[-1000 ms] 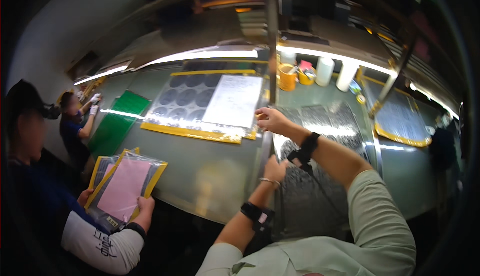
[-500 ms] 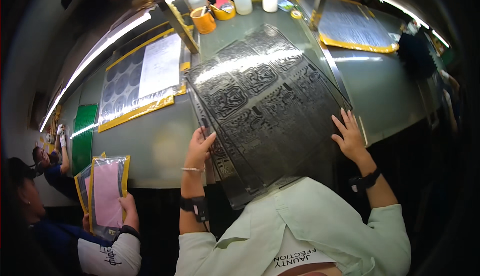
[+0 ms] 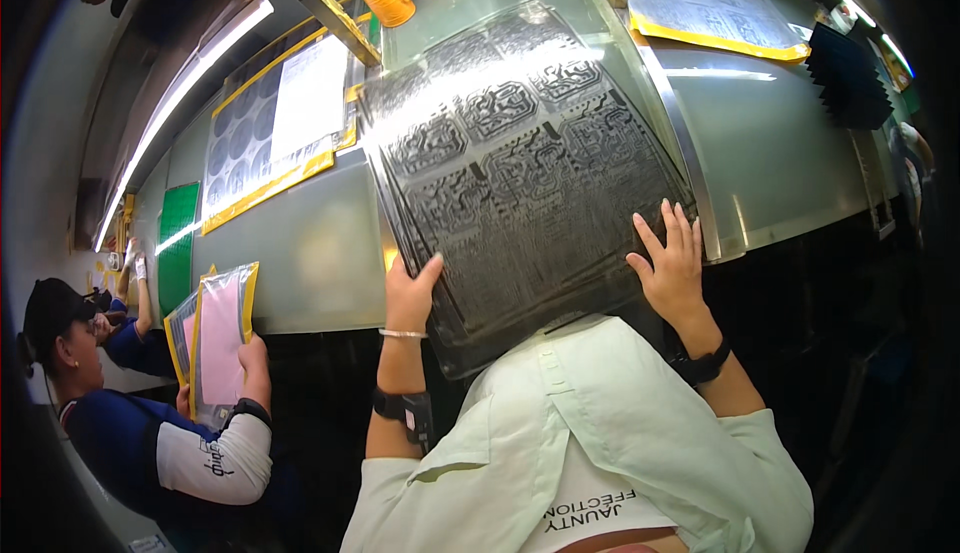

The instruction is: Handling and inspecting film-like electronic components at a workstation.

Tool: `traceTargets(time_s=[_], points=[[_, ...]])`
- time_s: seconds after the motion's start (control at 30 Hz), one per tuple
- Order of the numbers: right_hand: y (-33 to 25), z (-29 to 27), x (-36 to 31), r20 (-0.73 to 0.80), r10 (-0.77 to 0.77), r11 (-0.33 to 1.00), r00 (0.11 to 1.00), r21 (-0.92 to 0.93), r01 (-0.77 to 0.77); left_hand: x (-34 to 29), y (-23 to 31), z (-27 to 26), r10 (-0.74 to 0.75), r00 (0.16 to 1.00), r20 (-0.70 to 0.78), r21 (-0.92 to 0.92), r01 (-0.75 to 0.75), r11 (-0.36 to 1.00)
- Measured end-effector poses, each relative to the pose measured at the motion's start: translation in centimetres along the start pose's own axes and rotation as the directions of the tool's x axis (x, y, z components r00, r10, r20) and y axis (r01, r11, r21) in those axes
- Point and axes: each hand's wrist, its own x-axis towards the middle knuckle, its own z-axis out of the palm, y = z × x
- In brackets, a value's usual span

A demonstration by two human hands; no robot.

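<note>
**Both hands now at the black sheets [image 3: 520,203]**

Vs 1 s ago, my R hand [image 3: 670,268] is away from the yellow-edged panel [image 3: 243,138], now open, fingers spread on the R edge. L hand [image 3: 408,298]: thumb over L edge, fingers hidden, can't tell if pinching. So both sides are covered. Sheets lie on bench [image 3: 310,253], near end overhanging: glossy, circuit-patterned, edges misaligned.

I find dark glossy sheets [image 3: 520,223] stacked directly before me, their left edges out of line. The top one bears rows of circuit-like tracery; bright glare crosses its far part. I record them aslant over the tabletop [image 3: 300,263], the near end projecting past its front edge.
</note>
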Motion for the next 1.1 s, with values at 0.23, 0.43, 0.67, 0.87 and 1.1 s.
traceTargets(time_s=[0.23,0.43,0.67,0.87,1.1], points=[[2.0,0.8,0.0,0.042,-0.064,0.992,0.997,0.116,0.059,6.2,-1.2,0.3,-0.149,0.988,0.047,-0.134,0.155,0.979],[1.2,1.2,-0.3,-0.012,-0.023,0.998,1.000,0.050,0.024,8.8,-3.1,0.4,-0.187,0.976,0.108,-0.219,0.207,0.954],[1.0,-0.1,-3.5,-0.037,0.032,0.999,0.999,-0.034,-0.033,4.7,-3.7,2.0,0.023,1.000,0.021,-0.268,-0.016,0.963],[-0.4,1.3,-1.4,-0.108,-0.029,1.000,0.994,0.005,0.030,4.5,-3.3,1.7,-0.025,0.998,0.056,-0.325,0.042,0.945],[-1.9,2.8,1.2,-0.143,-0.059,0.998,0.988,-0.020,0.057,4.2,-2.6,1.4,-0.092,0.991,0.093,-0.232,0.111,0.966]])
